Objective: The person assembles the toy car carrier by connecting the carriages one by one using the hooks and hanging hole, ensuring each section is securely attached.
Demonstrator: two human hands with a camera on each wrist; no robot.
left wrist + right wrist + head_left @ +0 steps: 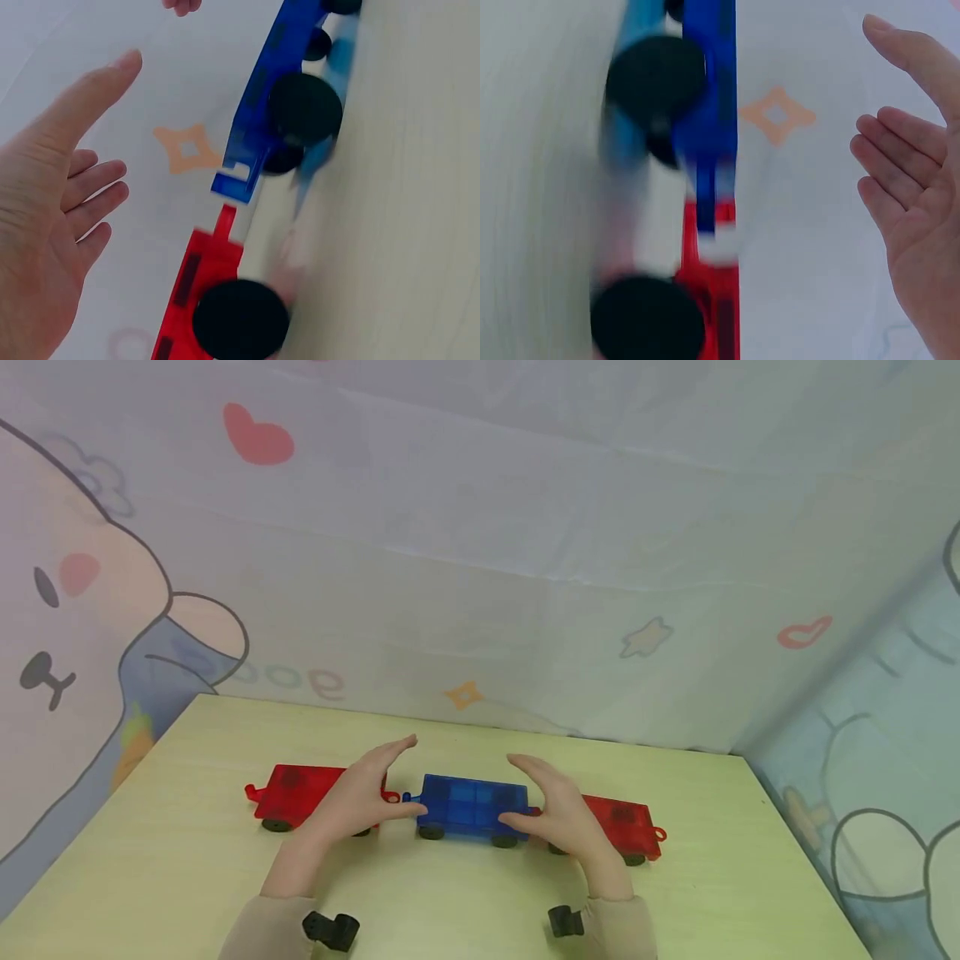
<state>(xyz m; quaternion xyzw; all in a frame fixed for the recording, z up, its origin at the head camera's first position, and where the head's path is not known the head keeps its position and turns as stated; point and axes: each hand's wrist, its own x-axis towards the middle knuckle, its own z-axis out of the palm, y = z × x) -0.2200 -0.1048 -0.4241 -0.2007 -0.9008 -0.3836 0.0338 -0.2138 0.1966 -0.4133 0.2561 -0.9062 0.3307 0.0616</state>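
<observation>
Three toy train cars stand in a row on the table: a red one [300, 789] at left, a blue one [472, 804] in the middle and another red one [628, 827] at right. My left hand [358, 795] hovers over the left red car's inner end, fingers spread, thumb pointing at the blue car. My right hand [561, 808] mirrors it above the right-hand joint, partly hiding it. Neither hand holds anything. In the left wrist view a small gap parts the red ring [225, 221] from the blue hook [231, 187]. The blue coupling [706, 195] overlaps the red car's end in the right wrist view.
The pale wooden table [450, 893] meets a printed cloth backdrop [480, 568] along its back edge. More printed cloth runs along the left and right sides. A black wrist camera [333, 931] sits at the left sleeve, another [564, 921] at the right.
</observation>
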